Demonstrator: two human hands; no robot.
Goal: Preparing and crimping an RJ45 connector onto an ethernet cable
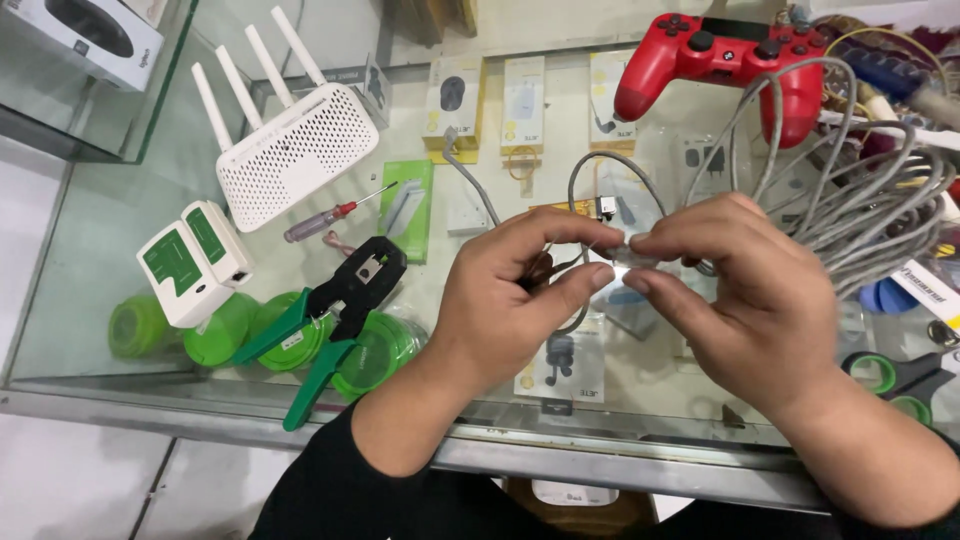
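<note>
**Two hands, one cable end over a crowded glass counter**

Two bare hands meet above the glass-topped display counter (90,250), the biggest thing in view, with packaged accessories lying under its pane. Next in size is the loose coil of grey network cable (860,190) at the right, many loops deep; one strand runs from it to the hands. One white perforated router with four upright antennas (290,150) lies at the upper left, and one red game controller (725,60) rests at the top, touching the coil.

The left hand (505,300) is curled nearly closed, thumb and forefinger pinching the cable just behind its tip. The right hand (750,300) is likewise almost closed, its fingertips pressed on the small clear plug (632,250) at that cable end. The plug sits between the two hands, held above the counter, partly hidden by the fingers.

Smaller things lie to the left: one green-handled black crimping tool (335,325), one white-and-green cable tester in two pieces (195,260), and one slim red-handled screwdriver (325,217). One pair of green-handled scissors (900,378) shows at the right edge.

What could go wrong, as I judge it: the plug is small and smooth, so a loosened pinch could let it slip off the cable or drop onto the glass. The heavy coil could also tug the strand back through the fingers, or drag the controller with it.
</note>
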